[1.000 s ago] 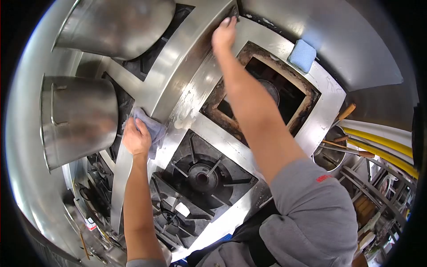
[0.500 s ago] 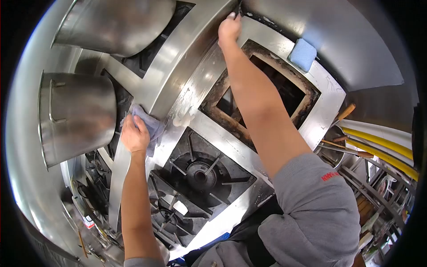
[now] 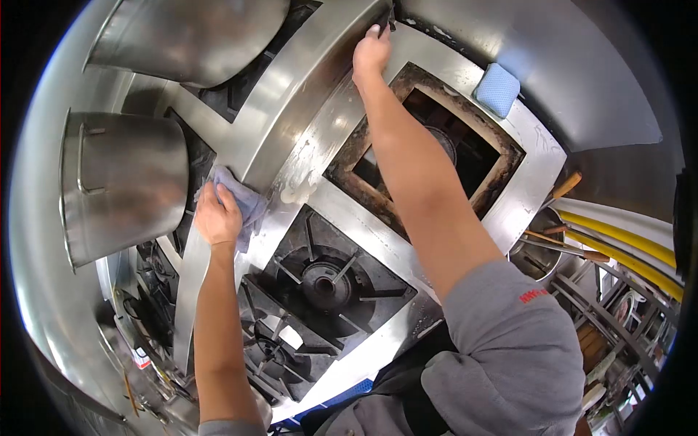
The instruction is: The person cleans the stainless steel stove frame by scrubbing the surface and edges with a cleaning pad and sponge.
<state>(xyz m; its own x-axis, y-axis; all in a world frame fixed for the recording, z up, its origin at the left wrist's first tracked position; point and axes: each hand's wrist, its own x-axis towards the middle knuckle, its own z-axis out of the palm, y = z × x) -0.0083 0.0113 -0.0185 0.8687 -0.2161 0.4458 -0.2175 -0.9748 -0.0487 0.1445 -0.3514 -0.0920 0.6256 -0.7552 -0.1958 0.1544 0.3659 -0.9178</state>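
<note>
My left hand (image 3: 217, 216) is closed on a greyish-purple cloth (image 3: 249, 206), pressed against the steel ledge beside the burners. Reaching far forward, my right hand (image 3: 371, 52) has its fingers curled in the back corner of the steel stovetop. Something dark (image 3: 390, 16) shows at its fingertips, too small to name. Below that arm lies a square opening with a browned, scorched frame (image 3: 349, 163). Whitish wet streaks mark the steel surface (image 3: 299, 171) between my hands. A blue sponge (image 3: 497, 90) rests on the steel rim at the back right, apart from both hands.
Two large steel pots (image 3: 127, 189) stand at the left. Gas burners with black grates (image 3: 323, 283) are in front of me. At the right are pans with wooden handles (image 3: 567, 184), yellow pipes (image 3: 622, 243) and a metal rack (image 3: 618, 327). A steel wall (image 3: 567, 87) bounds the back.
My right hand has shifted slightly back and left along the corner. My left hand stays on the cloth, with almost no movement. The view has shifted a little.
</note>
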